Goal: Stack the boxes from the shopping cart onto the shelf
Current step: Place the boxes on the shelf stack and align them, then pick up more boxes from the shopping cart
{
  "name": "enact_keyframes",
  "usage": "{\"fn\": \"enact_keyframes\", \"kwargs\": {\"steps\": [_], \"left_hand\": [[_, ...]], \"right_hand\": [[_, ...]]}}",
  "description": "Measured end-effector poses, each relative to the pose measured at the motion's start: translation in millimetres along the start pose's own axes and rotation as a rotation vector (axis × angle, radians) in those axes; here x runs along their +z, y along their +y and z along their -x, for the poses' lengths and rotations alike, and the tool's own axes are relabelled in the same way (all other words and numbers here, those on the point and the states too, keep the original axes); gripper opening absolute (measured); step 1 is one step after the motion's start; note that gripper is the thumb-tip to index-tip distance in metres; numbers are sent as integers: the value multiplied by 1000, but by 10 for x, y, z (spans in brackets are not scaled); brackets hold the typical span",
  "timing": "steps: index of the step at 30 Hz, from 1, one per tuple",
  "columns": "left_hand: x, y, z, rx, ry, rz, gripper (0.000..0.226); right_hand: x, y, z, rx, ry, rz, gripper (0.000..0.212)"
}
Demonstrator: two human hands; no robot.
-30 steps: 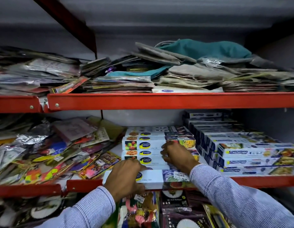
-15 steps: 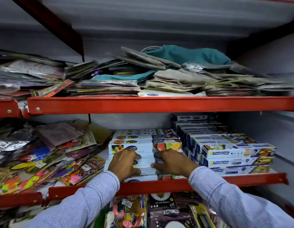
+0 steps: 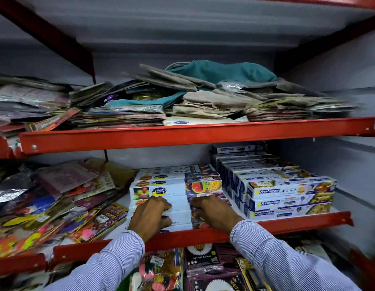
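A stack of white Healthy Wrapp boxes (image 3: 176, 189) sits in the middle of the red middle shelf (image 3: 287, 222). My left hand (image 3: 149, 215) and my right hand (image 3: 213, 211) are both at the stack's front face. Their fingers and thumbs are closed on a white box (image 3: 180, 211) low in the stack, the left hand on its left half and the right hand on its printed right half. The hands hide parts of the lower boxes. The shopping cart is out of view.
Rows of Freshwrapp boxes (image 3: 287, 191) fill the shelf just right of the stack. Loose colourful packets (image 3: 56, 206) are heaped to the left. The upper shelf (image 3: 182, 135) carries piled flat bags and cloth. Balloon packets (image 3: 203, 259) hang below.
The box that lay at the shelf's front edge has been pushed back into the stack. Both hands moved forward with it, and the view shifted left and up.
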State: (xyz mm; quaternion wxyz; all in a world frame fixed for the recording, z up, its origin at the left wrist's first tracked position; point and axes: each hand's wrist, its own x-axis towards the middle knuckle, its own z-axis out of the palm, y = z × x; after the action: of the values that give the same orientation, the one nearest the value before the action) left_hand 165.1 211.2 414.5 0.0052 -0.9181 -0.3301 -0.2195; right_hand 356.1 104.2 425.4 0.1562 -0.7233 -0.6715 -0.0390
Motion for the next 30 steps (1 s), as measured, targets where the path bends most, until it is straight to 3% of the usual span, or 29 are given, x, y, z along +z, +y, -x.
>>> {"fn": "enact_keyframes", "kwargs": {"steps": [9,12,15,20,25,30], "left_hand": [[5,73,72,-32,-35,-55,32],[33,94,170,-19,-24,-137,43],[-4,152,415,30,87,-131,59],[155,265,1165,136,165,-87,66],[636,276,2067,74,18,22,66],[1229,217,2962,-102,-206,134,62]], "right_hand": [[-26,-13,-15,48,-29,29,33],[-13,-96,53,37,-19,109,39],[44,-209,239,-26,34,218,65],[355,-440,918,10,97,101,73],[971,-580,1595,57,45,34,69],[1851,-597,2279,152,-107,-88,62]]}}
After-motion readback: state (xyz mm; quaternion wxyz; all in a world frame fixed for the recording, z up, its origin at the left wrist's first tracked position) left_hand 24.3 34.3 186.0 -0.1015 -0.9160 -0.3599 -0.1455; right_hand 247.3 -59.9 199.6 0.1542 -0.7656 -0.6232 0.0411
